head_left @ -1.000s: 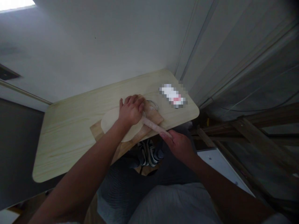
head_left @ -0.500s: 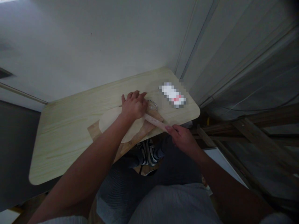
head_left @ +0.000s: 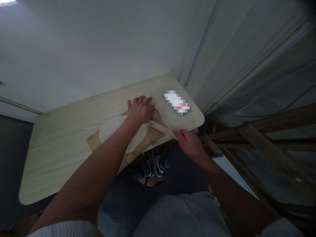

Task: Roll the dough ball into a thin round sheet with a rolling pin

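A pale, thin sheet that looks like rolled-out dough (head_left: 112,130) lies on a brown wooden board (head_left: 150,136) with a metal loop handle (head_left: 158,112). My right hand (head_left: 189,141) is closed round the near end of a light wooden rolling pin (head_left: 161,128), which slants across the board's right part. Over its other end lies my left hand (head_left: 140,111), palm down with the fingers spread toward the wall. That end of the pin is hidden beneath the palm. My left forearm crosses above the sheet and covers part of it.
The board rests on a light wood-grain table (head_left: 56,148) against a white wall (head_left: 98,56). A blurred-out white, phone-shaped object (head_left: 176,101) lies near the table's right end. Wooden beams (head_left: 266,148) stand to the right, and my legs are under the near edge.
The view has shifted, so the table sits slightly further left. Relative to the board, my left hand has moved a little right, toward the metal loop. My right hand keeps its hold on the rolling pin.
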### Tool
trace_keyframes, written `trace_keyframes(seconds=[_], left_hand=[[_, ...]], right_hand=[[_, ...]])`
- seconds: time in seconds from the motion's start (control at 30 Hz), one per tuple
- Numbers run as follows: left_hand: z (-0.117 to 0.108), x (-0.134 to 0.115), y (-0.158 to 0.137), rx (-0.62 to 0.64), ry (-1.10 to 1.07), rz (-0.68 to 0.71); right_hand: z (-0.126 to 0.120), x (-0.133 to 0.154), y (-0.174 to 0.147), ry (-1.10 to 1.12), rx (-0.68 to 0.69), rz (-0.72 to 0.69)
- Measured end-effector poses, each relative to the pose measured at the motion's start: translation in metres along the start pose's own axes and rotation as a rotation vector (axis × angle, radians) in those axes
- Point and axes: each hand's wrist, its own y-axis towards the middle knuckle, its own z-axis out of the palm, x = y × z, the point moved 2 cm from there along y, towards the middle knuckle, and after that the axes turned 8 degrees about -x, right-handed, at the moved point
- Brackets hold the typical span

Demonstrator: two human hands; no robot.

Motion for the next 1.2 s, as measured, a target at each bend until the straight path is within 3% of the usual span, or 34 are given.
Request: trace_keyframes(seconds=[0.53,0.87,1.2], left_hand=[[-0.023,0.020,-0.076,-0.054,0.037,-0.001],[-0.020,0.042,-0.127,-0.113,0.019,-0.022],[-0.038,0.059,-0.179,-0.093,-0.023,-0.044]], right_hand=[[0.005,0.016,-0.053,0.017,0.152,-0.072],[0.013,0.026,-0.074,0.044,0.219,-0.129],[0.022,0.033,-0.090,0.085,0.261,-0.193]])
